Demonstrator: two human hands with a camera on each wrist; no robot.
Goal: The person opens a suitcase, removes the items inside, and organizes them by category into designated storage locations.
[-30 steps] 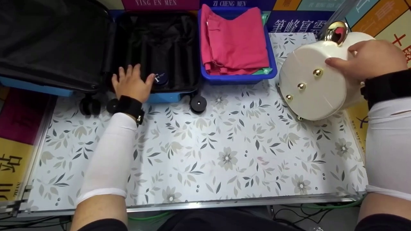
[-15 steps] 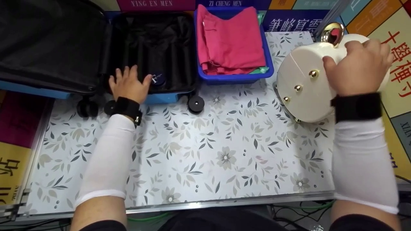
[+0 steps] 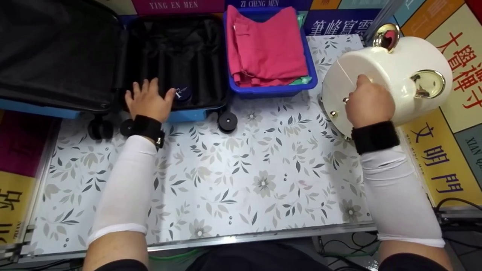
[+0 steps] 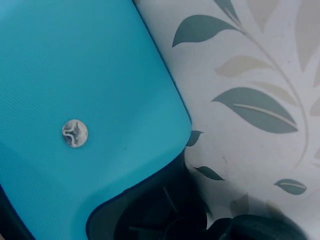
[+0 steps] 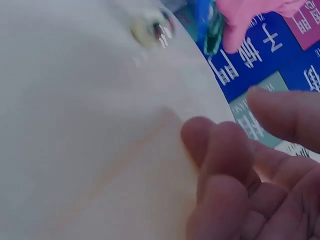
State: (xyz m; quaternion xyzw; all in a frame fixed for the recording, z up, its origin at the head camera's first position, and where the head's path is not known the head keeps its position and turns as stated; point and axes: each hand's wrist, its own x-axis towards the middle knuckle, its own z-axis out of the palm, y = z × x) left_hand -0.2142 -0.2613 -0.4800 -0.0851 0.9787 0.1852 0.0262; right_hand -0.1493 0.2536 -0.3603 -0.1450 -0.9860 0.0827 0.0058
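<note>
My left hand (image 3: 148, 99) rests, fingers spread, at the near edge of the open suitcase (image 3: 216, 101), a blue shell with black lining. Inside it, close to the thumb, lies a round dark-blue item (image 3: 183, 93) with white lettering. At the right stands a white drum-shaped case (image 3: 418, 49) with small gold knobs and shiny gold ear-like pieces (image 3: 387, 37). My right hand (image 3: 371, 104) is in front of its round face, covering some knobs. In the right wrist view, the fingers (image 5: 225, 155) bend loosely near the white surface, thumb apart, nothing between them.
A blue bin (image 3: 272, 91) with folded pink cloth (image 3: 269, 49) stands between suitcase and white case. The suitcase's other half (image 3: 56, 56) lies open at left, its wheels (image 3: 227, 122) toward me. The patterned table (image 3: 263, 184) has a metal front edge (image 3: 241, 239).
My right hand has moved from the top right of the white case leftward and down to its front face, uncovering a second gold ear. The left hand keeps its place on the suitcase.
</note>
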